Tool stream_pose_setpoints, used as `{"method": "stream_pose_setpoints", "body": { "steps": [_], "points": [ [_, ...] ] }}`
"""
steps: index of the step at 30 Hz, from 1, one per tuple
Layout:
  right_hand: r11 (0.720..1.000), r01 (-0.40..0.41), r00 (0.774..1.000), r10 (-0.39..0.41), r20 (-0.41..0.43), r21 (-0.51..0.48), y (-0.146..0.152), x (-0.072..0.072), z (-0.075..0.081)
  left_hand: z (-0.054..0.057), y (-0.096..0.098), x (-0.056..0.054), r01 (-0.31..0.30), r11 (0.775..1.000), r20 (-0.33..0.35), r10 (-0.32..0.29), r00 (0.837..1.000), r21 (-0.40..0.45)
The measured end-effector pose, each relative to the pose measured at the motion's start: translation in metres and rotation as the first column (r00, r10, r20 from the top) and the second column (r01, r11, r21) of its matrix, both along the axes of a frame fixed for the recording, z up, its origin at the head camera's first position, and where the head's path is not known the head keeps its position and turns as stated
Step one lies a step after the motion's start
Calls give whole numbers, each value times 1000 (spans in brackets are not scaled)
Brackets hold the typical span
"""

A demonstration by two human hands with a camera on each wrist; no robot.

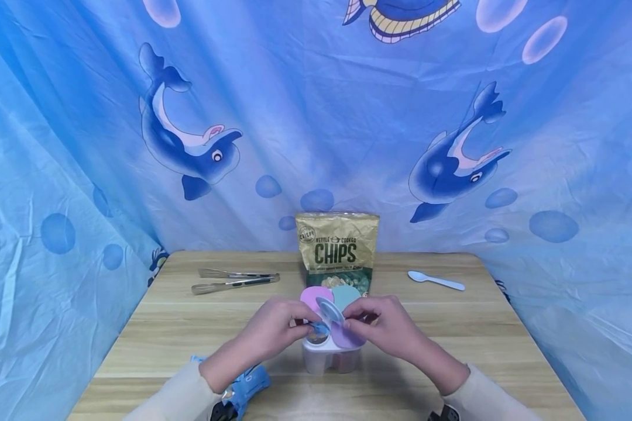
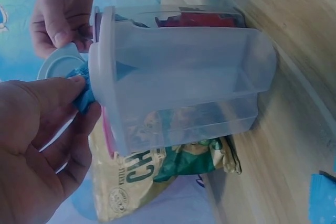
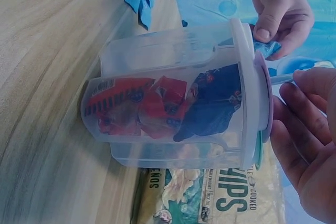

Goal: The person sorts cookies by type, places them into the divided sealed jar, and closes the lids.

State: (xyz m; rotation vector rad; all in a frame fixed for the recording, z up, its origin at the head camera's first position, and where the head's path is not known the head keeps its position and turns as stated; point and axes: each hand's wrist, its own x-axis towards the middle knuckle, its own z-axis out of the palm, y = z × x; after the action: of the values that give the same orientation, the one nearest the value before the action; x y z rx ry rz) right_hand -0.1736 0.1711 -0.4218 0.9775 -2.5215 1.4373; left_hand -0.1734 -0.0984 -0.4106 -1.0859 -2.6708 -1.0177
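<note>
A clear plastic container point(image 2: 178, 61) with several compartments stands on the table between the hands. Its round flip lids are pink point(image 1: 313, 296), green point(image 1: 346, 294), purple point(image 1: 347, 337) and light blue point(image 1: 329, 310). Raised up, the light blue one is pinched at its edge by my right hand point(image 1: 387, 324). My left hand point(image 1: 274, 324) pinches a small blue packet point(image 2: 84, 90) at the opening under that lid, and a tip of the packet shows inside the compartment. Through the wall in the right wrist view, red packets point(image 3: 163, 111) and a dark blue packet point(image 3: 215, 100) fill another compartment.
Behind the container a bag of chips point(image 1: 337, 248) stands upright. Metal tongs point(image 1: 237, 283) lie at the back left, a light plastic spoon point(image 1: 436, 280) at the back right. More blue packets point(image 1: 250, 383) lie near my left forearm. A blue curtain point(image 1: 316, 117) hangs behind the table.
</note>
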Motion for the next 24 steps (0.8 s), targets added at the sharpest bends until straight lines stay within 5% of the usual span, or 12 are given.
{"method": "stream_pose_setpoints", "body": {
  "steps": [8,14,24],
  "points": [
    [1000,-1,1000,1,13,7,-1,1,1,-9,11,-2,45,984,-181,-77,980,-175],
    [1000,1,1000,-1,-1,10,-3,2,-1,-13,10,1,-11,991,-130,-6,991,-134],
    [1000,7,1000,-7,-3,4,-2,2,0,-11,5,2,-15,994,-70,7,998,-106]
  ]
}}
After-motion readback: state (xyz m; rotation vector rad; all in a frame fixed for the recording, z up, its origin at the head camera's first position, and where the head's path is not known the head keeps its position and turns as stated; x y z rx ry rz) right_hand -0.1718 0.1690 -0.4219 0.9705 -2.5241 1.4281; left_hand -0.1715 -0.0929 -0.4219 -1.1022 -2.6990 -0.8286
